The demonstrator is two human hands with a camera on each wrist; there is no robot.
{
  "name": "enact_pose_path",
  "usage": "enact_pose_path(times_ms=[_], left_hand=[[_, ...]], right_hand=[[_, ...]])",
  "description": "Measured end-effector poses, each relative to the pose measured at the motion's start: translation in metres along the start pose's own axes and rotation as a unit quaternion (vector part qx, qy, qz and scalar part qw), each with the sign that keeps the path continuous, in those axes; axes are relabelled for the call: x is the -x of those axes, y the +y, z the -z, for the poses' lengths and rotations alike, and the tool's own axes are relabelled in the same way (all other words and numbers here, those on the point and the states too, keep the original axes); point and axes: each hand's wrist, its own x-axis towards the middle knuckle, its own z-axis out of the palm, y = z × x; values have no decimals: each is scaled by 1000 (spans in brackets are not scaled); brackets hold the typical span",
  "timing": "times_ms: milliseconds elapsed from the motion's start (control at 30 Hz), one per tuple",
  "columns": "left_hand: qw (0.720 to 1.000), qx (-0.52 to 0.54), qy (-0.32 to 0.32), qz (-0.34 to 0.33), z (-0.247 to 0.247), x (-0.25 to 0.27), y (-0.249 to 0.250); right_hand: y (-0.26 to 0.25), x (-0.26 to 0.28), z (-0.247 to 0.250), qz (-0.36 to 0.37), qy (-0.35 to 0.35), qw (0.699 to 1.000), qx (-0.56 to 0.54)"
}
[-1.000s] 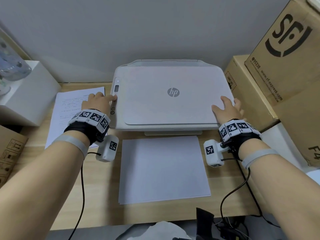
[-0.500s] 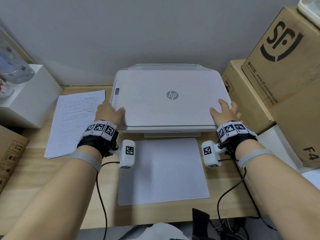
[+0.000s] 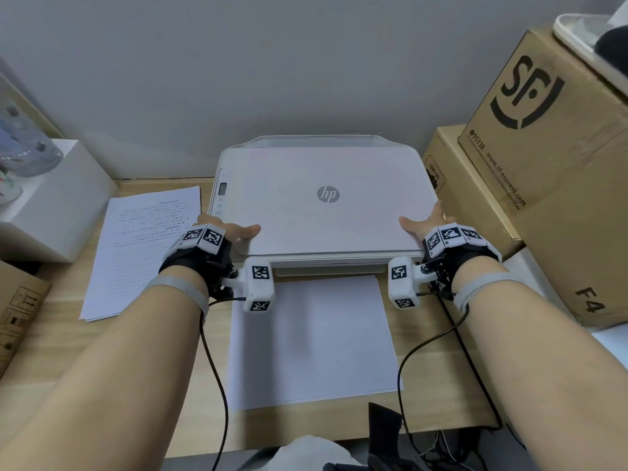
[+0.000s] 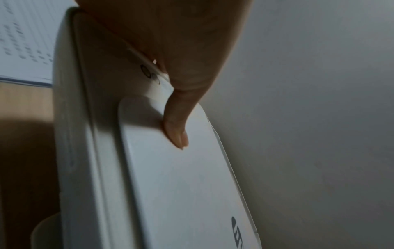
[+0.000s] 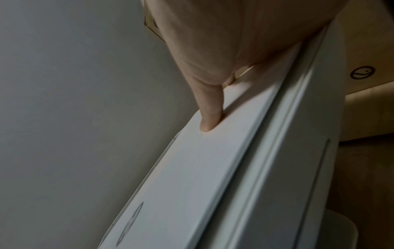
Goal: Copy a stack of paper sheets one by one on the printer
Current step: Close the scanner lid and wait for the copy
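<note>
A white HP printer point(image 3: 326, 205) stands at the back of the wooden desk point(image 3: 61, 341), its lid down. My left hand point(image 3: 234, 231) holds the lid's front left corner, thumb point(image 4: 177, 131) on top and the other fingers hidden. My right hand point(image 3: 424, 222) grips the front right corner, its thumb point(image 5: 210, 116) on the lid point(image 5: 192, 176) and its fingers round the side edge. A stack of printed sheets point(image 3: 146, 249) lies left of the printer. Blank white sheets point(image 3: 312, 341) lie in front of it.
Stacked cardboard boxes point(image 3: 550, 164) crowd the printer's right side. A white box point(image 3: 57, 205) stands at the far left, with another carton point(image 3: 17, 300) nearer me. Black cables point(image 3: 214, 368) trail from both wrists over the desk's front edge. A grey wall rises just behind the printer.
My left hand left the control panel at the printer's left edge and came onto the lid's front left corner. My right hand slid back from lying flat on the lid to its front right corner.
</note>
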Motion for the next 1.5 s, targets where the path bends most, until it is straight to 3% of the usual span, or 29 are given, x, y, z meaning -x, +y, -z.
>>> enact_pose_path(times_ms=[133, 567, 1500], left_hand=[[1000, 17, 7, 0, -14, -44, -19], [999, -34, 5, 4, 6, 32, 10], [999, -34, 17, -5, 3, 31, 8]], right_hand=[[-1, 1, 0, -5, -4, 1000, 21], [3, 1, 0, -3, -23, 999, 39], [4, 3, -2, 1, -14, 1000, 18]])
